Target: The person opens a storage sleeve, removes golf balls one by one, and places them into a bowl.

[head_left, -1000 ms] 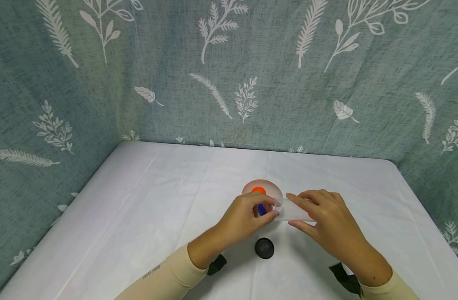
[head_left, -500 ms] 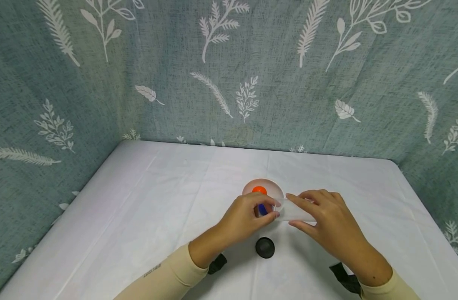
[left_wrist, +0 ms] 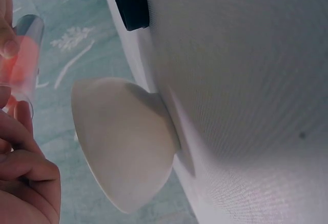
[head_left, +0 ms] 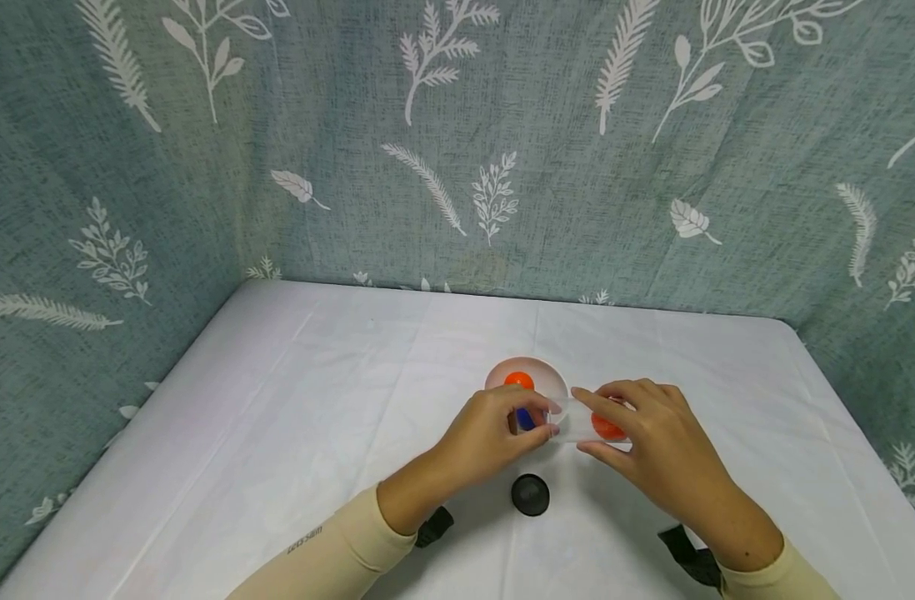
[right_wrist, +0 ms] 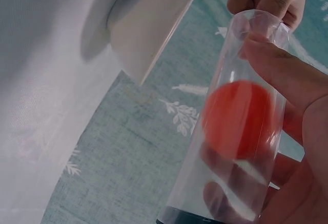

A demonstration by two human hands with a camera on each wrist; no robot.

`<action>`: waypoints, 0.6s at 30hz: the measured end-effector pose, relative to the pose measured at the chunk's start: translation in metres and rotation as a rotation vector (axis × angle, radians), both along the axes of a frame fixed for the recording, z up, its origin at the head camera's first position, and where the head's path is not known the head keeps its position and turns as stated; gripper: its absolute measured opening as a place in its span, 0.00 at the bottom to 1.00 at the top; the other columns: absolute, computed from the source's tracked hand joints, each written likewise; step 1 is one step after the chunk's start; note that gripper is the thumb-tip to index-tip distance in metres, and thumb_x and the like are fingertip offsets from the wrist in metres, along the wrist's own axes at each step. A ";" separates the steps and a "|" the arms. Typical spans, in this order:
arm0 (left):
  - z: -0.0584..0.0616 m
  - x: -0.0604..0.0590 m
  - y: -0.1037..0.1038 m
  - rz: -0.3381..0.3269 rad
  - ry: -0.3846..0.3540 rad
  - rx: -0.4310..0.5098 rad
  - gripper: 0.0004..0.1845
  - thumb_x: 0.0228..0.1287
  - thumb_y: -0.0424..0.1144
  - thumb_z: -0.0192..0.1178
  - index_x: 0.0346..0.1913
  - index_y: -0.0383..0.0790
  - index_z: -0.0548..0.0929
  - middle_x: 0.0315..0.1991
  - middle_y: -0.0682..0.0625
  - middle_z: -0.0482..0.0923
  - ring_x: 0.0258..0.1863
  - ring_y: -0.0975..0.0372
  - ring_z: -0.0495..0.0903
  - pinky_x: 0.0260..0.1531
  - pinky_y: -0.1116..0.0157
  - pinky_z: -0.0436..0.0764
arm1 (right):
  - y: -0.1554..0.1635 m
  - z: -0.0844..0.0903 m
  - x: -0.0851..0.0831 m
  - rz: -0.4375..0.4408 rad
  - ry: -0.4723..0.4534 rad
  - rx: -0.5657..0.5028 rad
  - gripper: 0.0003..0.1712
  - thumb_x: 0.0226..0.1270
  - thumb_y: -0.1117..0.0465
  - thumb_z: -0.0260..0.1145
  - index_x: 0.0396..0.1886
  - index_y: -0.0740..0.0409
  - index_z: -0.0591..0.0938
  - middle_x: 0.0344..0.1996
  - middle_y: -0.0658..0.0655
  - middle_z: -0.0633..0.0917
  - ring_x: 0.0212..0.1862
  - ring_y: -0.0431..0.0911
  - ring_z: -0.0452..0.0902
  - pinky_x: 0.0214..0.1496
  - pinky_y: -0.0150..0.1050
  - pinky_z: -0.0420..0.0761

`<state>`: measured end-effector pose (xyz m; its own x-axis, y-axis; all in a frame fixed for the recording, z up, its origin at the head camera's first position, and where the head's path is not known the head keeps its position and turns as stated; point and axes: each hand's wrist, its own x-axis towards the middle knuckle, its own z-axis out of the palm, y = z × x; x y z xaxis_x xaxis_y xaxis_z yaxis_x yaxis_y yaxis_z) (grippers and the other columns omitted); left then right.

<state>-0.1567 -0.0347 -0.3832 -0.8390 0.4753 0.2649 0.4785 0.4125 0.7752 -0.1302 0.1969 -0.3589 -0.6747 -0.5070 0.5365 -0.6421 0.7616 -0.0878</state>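
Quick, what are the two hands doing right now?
Left hand: pinches a small blue thing at the mouth of the clear tube.
Right hand: holds the clear tube, with an orange ball inside.

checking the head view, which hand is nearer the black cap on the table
Left, narrowly. The black cap lies on the cloth between the wrists; the left hand is just above and left of it, while the right hand sits farther off to its right, gripping the clear tube.

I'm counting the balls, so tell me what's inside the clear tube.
The clear tube, held in the right hand, contains one orange ball. The hand's fingers cover part of the tube, so anything behind them cannot be seen.
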 end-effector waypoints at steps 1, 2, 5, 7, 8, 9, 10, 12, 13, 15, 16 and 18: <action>0.000 0.000 0.000 0.000 -0.001 -0.001 0.13 0.63 0.41 0.70 0.48 0.41 0.88 0.33 0.58 0.83 0.25 0.63 0.77 0.26 0.74 0.77 | 0.000 0.000 0.000 -0.003 -0.002 0.002 0.39 0.65 0.27 0.45 0.58 0.45 0.85 0.40 0.53 0.84 0.43 0.50 0.81 0.47 0.52 0.75; 0.000 0.000 0.000 0.001 -0.002 -0.002 0.13 0.63 0.41 0.70 0.48 0.41 0.88 0.33 0.57 0.83 0.25 0.63 0.77 0.26 0.74 0.77 | -0.001 0.000 0.000 -0.006 -0.006 0.004 0.39 0.64 0.27 0.46 0.58 0.45 0.84 0.40 0.53 0.84 0.43 0.51 0.81 0.47 0.52 0.75; 0.000 0.000 0.000 0.005 0.000 -0.008 0.13 0.63 0.42 0.70 0.49 0.42 0.88 0.33 0.58 0.83 0.25 0.63 0.77 0.26 0.74 0.77 | -0.001 0.000 0.000 -0.014 -0.017 0.010 0.33 0.60 0.32 0.66 0.58 0.46 0.85 0.40 0.54 0.85 0.44 0.51 0.81 0.48 0.52 0.75; -0.001 0.000 0.000 0.006 -0.001 -0.012 0.14 0.63 0.42 0.70 0.49 0.43 0.88 0.33 0.58 0.83 0.25 0.63 0.76 0.26 0.74 0.77 | -0.001 0.000 0.000 -0.018 -0.020 0.013 0.33 0.52 0.39 0.77 0.57 0.46 0.85 0.40 0.54 0.85 0.44 0.52 0.81 0.48 0.52 0.75; -0.001 0.000 0.000 0.006 -0.001 -0.015 0.14 0.63 0.42 0.70 0.50 0.43 0.88 0.33 0.58 0.83 0.24 0.64 0.76 0.26 0.74 0.77 | -0.001 0.000 0.000 -0.016 -0.019 0.011 0.35 0.47 0.44 0.81 0.57 0.47 0.85 0.40 0.54 0.85 0.44 0.52 0.81 0.48 0.52 0.75; -0.001 0.000 -0.001 0.006 -0.001 -0.018 0.14 0.63 0.42 0.70 0.50 0.44 0.88 0.33 0.58 0.83 0.24 0.64 0.76 0.26 0.74 0.77 | -0.001 0.000 0.000 -0.014 -0.017 0.009 0.35 0.44 0.47 0.82 0.57 0.47 0.85 0.40 0.54 0.85 0.44 0.52 0.81 0.48 0.52 0.75; -0.001 0.000 -0.001 0.005 0.001 -0.020 0.14 0.63 0.42 0.70 0.51 0.44 0.88 0.33 0.58 0.83 0.24 0.64 0.76 0.26 0.74 0.77 | -0.001 -0.001 0.000 -0.012 -0.014 0.006 0.35 0.45 0.45 0.81 0.56 0.47 0.85 0.40 0.54 0.85 0.44 0.52 0.81 0.47 0.52 0.75; -0.001 -0.001 -0.001 0.004 0.008 -0.024 0.14 0.64 0.42 0.70 0.51 0.44 0.88 0.33 0.58 0.84 0.24 0.65 0.75 0.26 0.74 0.77 | 0.000 -0.001 0.000 -0.006 -0.008 -0.003 0.32 0.54 0.38 0.75 0.56 0.47 0.85 0.40 0.54 0.85 0.44 0.52 0.81 0.47 0.52 0.75; -0.001 -0.001 -0.001 0.004 0.013 -0.026 0.14 0.64 0.42 0.69 0.51 0.45 0.88 0.33 0.58 0.84 0.24 0.65 0.75 0.26 0.74 0.77 | 0.000 -0.001 0.000 -0.002 -0.005 -0.005 0.31 0.56 0.37 0.73 0.56 0.47 0.86 0.40 0.54 0.85 0.43 0.52 0.81 0.46 0.52 0.75; -0.001 -0.001 -0.001 0.007 0.020 -0.026 0.14 0.64 0.42 0.69 0.51 0.45 0.88 0.33 0.58 0.84 0.24 0.66 0.75 0.26 0.74 0.77 | 0.000 -0.001 -0.001 0.002 -0.003 -0.006 0.31 0.57 0.37 0.72 0.56 0.48 0.86 0.40 0.54 0.85 0.43 0.52 0.81 0.46 0.52 0.75; -0.001 -0.001 -0.001 0.008 0.022 -0.024 0.14 0.64 0.42 0.69 0.51 0.45 0.88 0.33 0.58 0.85 0.25 0.66 0.75 0.27 0.74 0.77 | 0.001 -0.001 -0.001 0.001 -0.002 -0.005 0.31 0.56 0.37 0.73 0.55 0.48 0.86 0.40 0.54 0.85 0.43 0.52 0.81 0.46 0.52 0.75; -0.001 -0.002 -0.002 0.012 0.023 -0.022 0.14 0.64 0.43 0.70 0.51 0.45 0.88 0.33 0.58 0.85 0.25 0.66 0.75 0.27 0.74 0.77 | 0.001 0.000 -0.001 0.000 0.002 -0.005 0.32 0.50 0.41 0.78 0.55 0.48 0.86 0.40 0.55 0.85 0.43 0.52 0.81 0.46 0.52 0.75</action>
